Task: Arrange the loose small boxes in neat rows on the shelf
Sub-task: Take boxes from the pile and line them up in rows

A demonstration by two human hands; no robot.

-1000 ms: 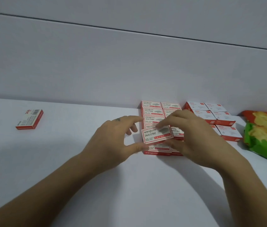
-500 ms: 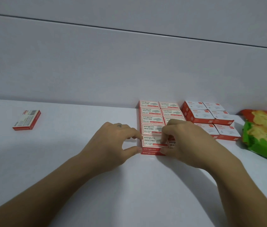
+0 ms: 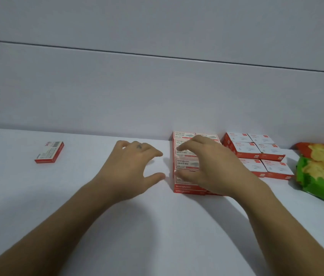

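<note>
The block of small boxes [image 3: 185, 164] sits in two tidy rows, stacked two high at the front, directly under the right hand [image 3: 212, 168]. That hand arches over it with fingers spread and gripping nothing; whether the thumb touches the front box cannot be told. One loose box [image 3: 49, 152] lies flat and skewed well off to the left of the left hand [image 3: 135, 166], which hangs relaxed and empty just beside the block's left edge.

The risk, as I judge it: a careless brush from either hand as it leaves could nudge the top front boxes out of line, since they only rest on those below.

Beyond the right hand stands a group of white-topped boxes [image 3: 256, 154], then snack bags [image 3: 320, 172]. Nothing lies on the shelf [image 3: 157, 226] between the left hand and the loose box.
</note>
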